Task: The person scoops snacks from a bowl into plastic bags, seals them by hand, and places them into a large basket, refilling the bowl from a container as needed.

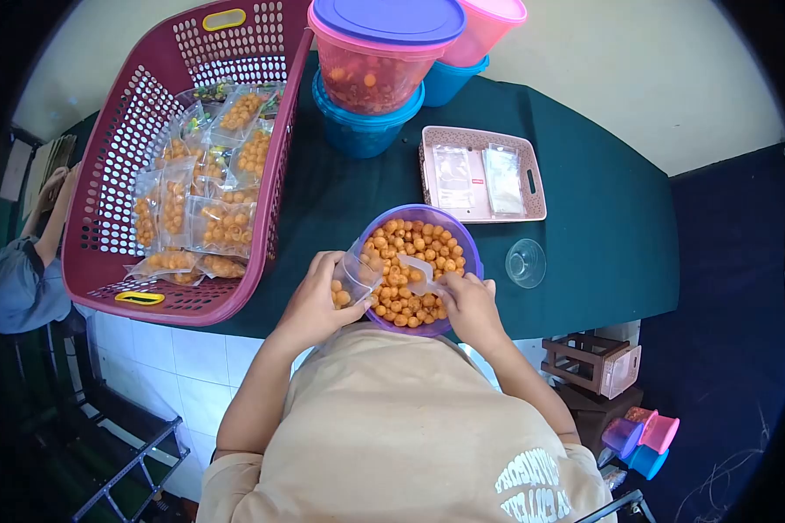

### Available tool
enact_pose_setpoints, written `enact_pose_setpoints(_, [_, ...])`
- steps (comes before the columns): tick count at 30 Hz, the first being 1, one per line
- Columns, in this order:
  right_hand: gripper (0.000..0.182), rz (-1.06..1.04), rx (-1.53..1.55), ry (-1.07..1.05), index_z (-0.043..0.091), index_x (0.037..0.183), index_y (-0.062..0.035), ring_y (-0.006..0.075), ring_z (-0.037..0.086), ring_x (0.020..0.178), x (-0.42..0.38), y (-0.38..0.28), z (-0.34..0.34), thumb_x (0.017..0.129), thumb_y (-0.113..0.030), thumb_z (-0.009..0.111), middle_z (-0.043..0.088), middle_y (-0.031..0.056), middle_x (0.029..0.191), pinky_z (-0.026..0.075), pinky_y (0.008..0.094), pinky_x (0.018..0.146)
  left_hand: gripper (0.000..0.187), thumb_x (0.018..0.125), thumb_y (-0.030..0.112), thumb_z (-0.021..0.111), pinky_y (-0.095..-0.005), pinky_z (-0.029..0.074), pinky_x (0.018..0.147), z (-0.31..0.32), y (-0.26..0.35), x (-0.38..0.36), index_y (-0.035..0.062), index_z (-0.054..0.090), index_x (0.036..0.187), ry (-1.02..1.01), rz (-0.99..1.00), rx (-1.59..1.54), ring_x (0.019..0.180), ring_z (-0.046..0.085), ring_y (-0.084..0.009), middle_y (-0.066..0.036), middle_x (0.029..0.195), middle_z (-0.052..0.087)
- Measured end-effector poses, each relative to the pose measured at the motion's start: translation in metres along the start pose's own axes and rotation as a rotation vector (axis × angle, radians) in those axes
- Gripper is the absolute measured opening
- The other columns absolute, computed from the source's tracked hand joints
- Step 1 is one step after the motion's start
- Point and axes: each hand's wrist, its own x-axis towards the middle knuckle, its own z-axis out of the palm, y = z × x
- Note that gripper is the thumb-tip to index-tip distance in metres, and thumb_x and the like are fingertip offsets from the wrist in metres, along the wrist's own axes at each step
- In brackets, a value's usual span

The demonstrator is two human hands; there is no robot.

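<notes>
My left hand (312,303) is closed on a clear plastic bag (354,277), tilted with its mouth toward the tub. A few orange snack balls lie in the bottom of the bag. In my right hand (473,307) is a translucent plastic scoop (417,268), its head down among the snack balls (414,235). These round, orange-brown balls fill a purple tub (473,253) at the table's front edge, between my hands. Whether the scoop carries any balls is hard to make out.
Left stands a maroon basket (266,209) with several filled snack bags (222,225). Behind are stacked lidded tubs (375,78) and a pink tray (480,215) of flat clear bags (503,179). A small clear bowl (525,263) sits right. Another person's sleeve (28,283) shows far left.
</notes>
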Motion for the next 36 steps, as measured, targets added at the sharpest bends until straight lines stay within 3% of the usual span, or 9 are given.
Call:
enact_pose_setpoints(4, [0.014, 0.093, 0.133, -0.034, 0.065, 0.099, -0.0084, 0.0256, 0.058, 0.083, 0.001, 0.011, -0.002, 0.088, -0.016, 0.059, 0.063, 0.0101, 0.079, 0.033, 0.0395, 0.079, 0.068, 0.072, 0.015, 0.077, -0.0358, 0.042, 0.098, -0.001, 0.005, -0.002, 0.0029, 0.042, 0.129, 0.062, 0.059, 0.125, 0.116, 0.050, -0.0267, -0.013, 0.126, 0.041])
enact_pose_setpoints(6, [0.016, 0.155, 0.335, -0.020, 0.064, 0.103, -0.0040, 0.0141, 0.057, 0.076, 0.002, 0.020, 0.002, 0.092, -0.011, 0.056, 0.063, 0.0074, 0.080, 0.041, 0.0281, 0.072, 0.069, 0.072, 0.015, 0.078, -0.0364, 0.042, 0.098, -0.002, 0.006, -0.002, 0.0036, 0.042, 0.130, 0.073, 0.067, 0.172, 0.116, 0.049, -0.0279, -0.013, 0.127, 0.040])
enact_pose_setpoints(9, [0.016, 0.249, 0.644, -0.044, 0.063, 0.103, -0.0007, 0.0088, 0.054, 0.074, 0.002, 0.016, -0.006, 0.094, -0.010, 0.054, 0.059, 0.0037, 0.079, 0.041, 0.0224, 0.067, 0.070, 0.070, 0.013, 0.078, -0.0371, 0.042, 0.098, -0.004, 0.009, -0.001, 0.0056, 0.045, 0.131, 0.109, 0.052, 0.152, 0.116, 0.049, -0.0284, -0.012, 0.125, 0.042])
enact_pose_setpoints(15, [0.018, 0.203, 0.905, 0.025, 0.063, 0.101, 0.0010, 0.0066, 0.048, 0.068, 0.001, 0.026, -0.019, 0.096, -0.012, 0.053, 0.056, -0.0015, 0.075, 0.040, 0.0219, 0.062, 0.075, 0.062, 0.010, 0.082, -0.0383, 0.042, 0.097, -0.005, 0.015, 0.000, 0.0070, 0.048, 0.129, 0.217, 0.199, 0.304, 0.116, 0.049, -0.0294, -0.011, 0.122, 0.049])
enact_pose_setpoints(21, [0.020, 0.209, 0.750, 0.084, 0.067, 0.095, 0.0015, 0.0050, 0.048, 0.066, -0.008, 0.008, -0.056, 0.093, -0.016, 0.058, 0.058, -0.0008, 0.072, 0.038, 0.0211, 0.056, 0.078, 0.059, 0.011, 0.084, -0.0410, 0.035, 0.102, -0.003, 0.017, -0.002, 0.0094, 0.050, 0.129, 0.230, 0.245, 0.405, 0.116, 0.049, -0.0297, -0.010, 0.123, 0.052])
enact_pose_setpoints(26, [0.016, 0.090, 0.463, 0.092, 0.069, 0.088, -0.0022, 0.0153, 0.061, 0.070, -0.010, -0.007, -0.070, 0.086, -0.017, 0.066, 0.066, 0.0075, 0.075, 0.041, 0.0290, 0.071, 0.081, 0.057, 0.013, 0.085, -0.0418, 0.033, 0.102, -0.001, 0.020, -0.003, 0.0091, 0.051, 0.130, 0.183, 0.349, 0.431, 0.118, 0.049, -0.0278, -0.009, 0.124, 0.054])
enact_pose_setpoints(30, [0.013, 0.093, 0.477, 0.073, 0.070, 0.084, -0.0053, 0.0186, 0.061, 0.071, -0.008, -0.020, -0.078, 0.083, -0.018, 0.068, 0.065, 0.0074, 0.073, 0.037, 0.0320, 0.077, 0.074, 0.063, 0.020, 0.083, -0.0441, 0.030, 0.105, 0.001, 0.025, -0.006, 0.0102, 0.051, 0.129, 0.136, 0.336, 0.442, 0.120, 0.047, -0.0263, -0.010, 0.125, 0.054])
enact_pose_setpoints(32, [0.011, 0.021, 0.186, 0.134, 0.069, 0.080, -0.0065, 0.0171, 0.057, 0.068, -0.007, -0.026, -0.084, 0.081, -0.018, 0.069, 0.064, 0.0059, 0.070, 0.034, 0.0325, 0.077, 0.072, 0.065, 0.022, 0.081, -0.0448, 0.029, 0.106, 0.002, 0.026, -0.007, 0.0101, 0.051, 0.129, 0.122, 0.341, 0.412, 0.120, 0.047, -0.0264, -0.010, 0.125, 0.054])
enact_pose_setpoints(36, [0.008, -0.014, 0.218, 0.147, 0.069, 0.078, -0.0081, 0.0178, 0.051, 0.063, -0.008, -0.032, -0.089, 0.078, -0.016, 0.071, 0.059, 0.0048, 0.064, 0.030, 0.0337, 0.077, 0.076, 0.061, 0.020, 0.083, -0.0420, 0.031, 0.104, 0.003, 0.026, -0.009, 0.0101, 0.052, 0.129, 0.143, 0.357, 0.404, 0.118, 0.049, -0.0267, -0.009, 0.125, 0.055])
